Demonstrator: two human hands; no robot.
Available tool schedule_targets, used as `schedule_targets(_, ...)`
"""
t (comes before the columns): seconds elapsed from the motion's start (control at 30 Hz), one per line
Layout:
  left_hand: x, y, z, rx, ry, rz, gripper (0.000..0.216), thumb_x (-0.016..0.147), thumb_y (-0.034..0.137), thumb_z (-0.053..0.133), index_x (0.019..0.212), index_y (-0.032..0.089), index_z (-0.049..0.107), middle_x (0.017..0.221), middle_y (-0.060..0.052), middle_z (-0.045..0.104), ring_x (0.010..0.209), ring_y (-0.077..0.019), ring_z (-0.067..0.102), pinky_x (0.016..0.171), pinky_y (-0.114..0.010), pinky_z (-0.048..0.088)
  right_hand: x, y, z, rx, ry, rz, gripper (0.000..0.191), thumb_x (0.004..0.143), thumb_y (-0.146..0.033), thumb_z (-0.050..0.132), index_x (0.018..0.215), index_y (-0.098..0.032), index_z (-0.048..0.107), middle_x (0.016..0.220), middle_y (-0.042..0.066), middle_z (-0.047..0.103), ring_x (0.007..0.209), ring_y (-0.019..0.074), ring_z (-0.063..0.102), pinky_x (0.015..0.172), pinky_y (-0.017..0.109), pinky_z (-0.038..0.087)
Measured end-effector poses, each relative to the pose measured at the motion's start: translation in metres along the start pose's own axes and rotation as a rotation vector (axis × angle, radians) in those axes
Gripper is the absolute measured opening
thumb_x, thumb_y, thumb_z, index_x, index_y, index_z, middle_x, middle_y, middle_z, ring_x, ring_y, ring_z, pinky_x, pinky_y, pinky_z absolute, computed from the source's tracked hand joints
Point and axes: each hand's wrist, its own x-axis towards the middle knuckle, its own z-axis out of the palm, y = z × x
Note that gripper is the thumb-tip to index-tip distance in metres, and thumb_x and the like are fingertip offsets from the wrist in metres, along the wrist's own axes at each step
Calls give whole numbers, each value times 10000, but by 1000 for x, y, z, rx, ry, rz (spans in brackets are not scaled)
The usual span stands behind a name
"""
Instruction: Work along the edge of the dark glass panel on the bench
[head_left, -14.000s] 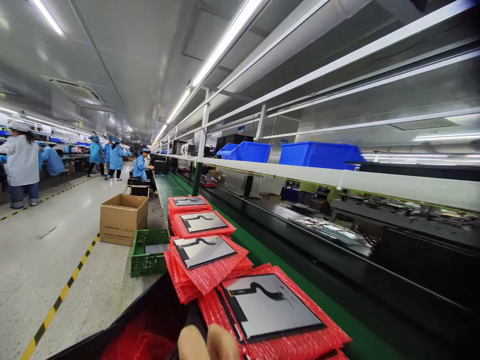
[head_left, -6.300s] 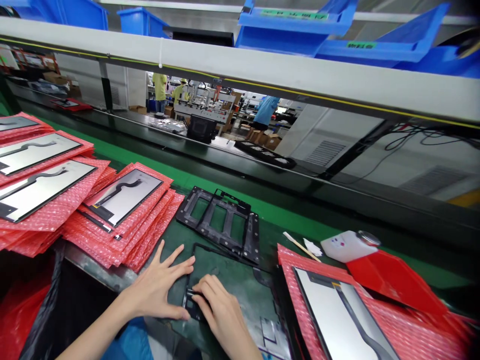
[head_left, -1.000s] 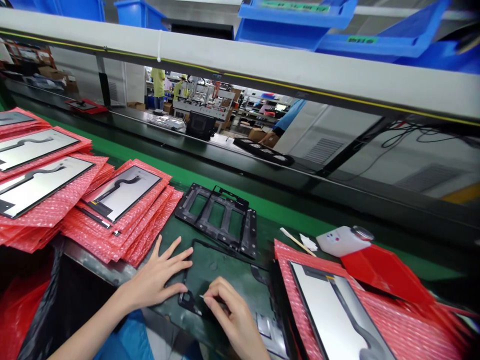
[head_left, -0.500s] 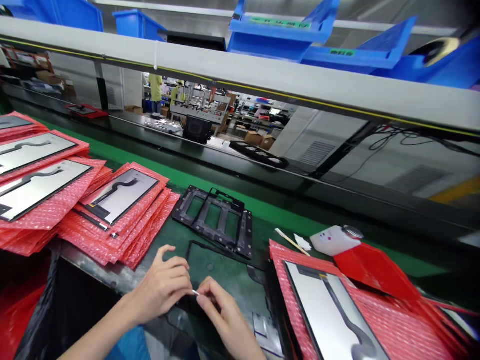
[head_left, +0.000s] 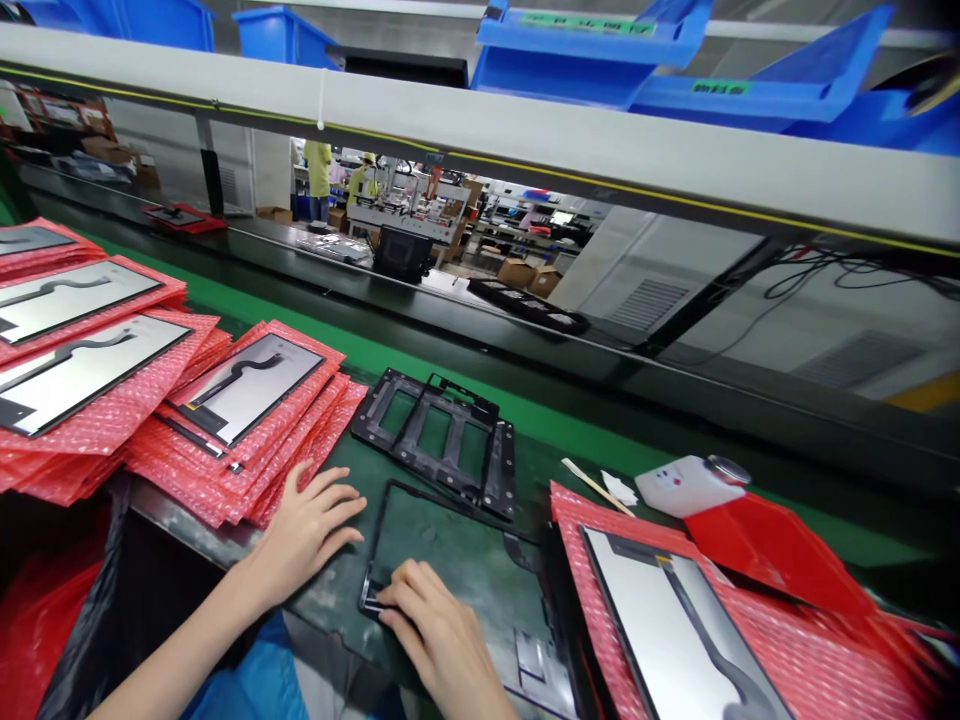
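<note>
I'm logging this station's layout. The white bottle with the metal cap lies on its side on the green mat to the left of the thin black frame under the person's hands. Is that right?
Not quite: the white bottle does lie on its side on the green mat, but to the right of the thin black frame, beyond the red bubble wrap. The head view shows it. The left hand and right hand rest by that frame.

Both forearms are bare to the left hand and right hand, without gloves, rings or a watch, above a bright blue garment.
</note>
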Motion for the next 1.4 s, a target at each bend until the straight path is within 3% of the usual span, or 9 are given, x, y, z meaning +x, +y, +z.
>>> schedule_targets(0.17,-8,9,12,-68,-137,80,373,1014,315,449,1382,299,506,1449,-13,518,1462,-268,263,1174,-598,97,2,-2,0,-13,-16,-38,131,985,-100,526,982,-228,556,1012,4,547,970,190,514,737,283,386)
schedule_targets(0.4,-8,10,19,-122,-202,56,436,997,386,482,1419,278,462,1444,-34,517,1482,-291,199,1144,-702,-15,5,-1,2,43,-29,-56,99,1004,-139,514,970,-229,537,1014,-12,543,973,176,495,771,276,379)
schedule_targets(0.63,-7,11,18,-115,-189,51,395,997,408,481,1366,272,520,1428,-21,535,1485,-276,194,1121,-684,-153,9,3,0,76,-45,-91,110,1009,-144,510,925,-212,530,974,-13,542,937,169,472,764,267,359)
schedule_targets(1.03,-8,4,21,-130,-177,51,417,970,413,534,1375,320,509,1409,19,554,1486,-261,193,1132,-659,-166,15,11,-2,148,-68,-170,136,1015,-155,505,892,-209,522,918,-17,549,906,162,469,768,271,324)
schedule_targets(1.4,-8,7,19,-157,-199,19,402,977,419,515,1367,324,507,1420,33,542,1492,-254,171,1131,-662,-162,8,18,-8,356,-32,-139,160,1030,-247,512,883,-206,561,924,-3,550,903,152,504,794,266,349)
